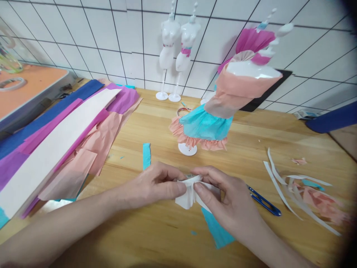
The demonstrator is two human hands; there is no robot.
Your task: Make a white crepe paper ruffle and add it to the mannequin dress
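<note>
Pinching from both sides, the left hand (158, 184) and right hand (227, 193) are gripping a small white crepe piece (188, 197) over the wooden tabletop (125, 227), near the middle of the view. The left thumb and fingers are holding its gathered part, while the right ones are pressing near its upper edge; they are probably facing each other so closely because the folds would be loosening without pressure. Blue thread snips (264, 201) are lying just beside the right hand, seemingly for easy reach, and a turquoise piece (219, 230) is poking out below it. Beyond the hands, a dressed mannequin (223, 100) is standing on a round base, perhaps so that its outfit is hanging uncrushed. Two mostly bare mannequins (166, 56) (184, 56) are standing by the tiled wall (117, 22), clear of the working space. On the left, long colored sheets (64, 134) are lying layered, likely for keeping them flat; on the right, white strips (279, 190) are lying among peach scraps (320, 203), as if pushed aside

The white piece is looking thin and matte, bunching into pleats and flaring below. The dressed mannequin is wearing a smooth peach bodice, a gathered turquoise skirt and a ruffled peach hem, while the bare ones are shining like glossy plastic and the strips are curving like slim ribbons
</note>
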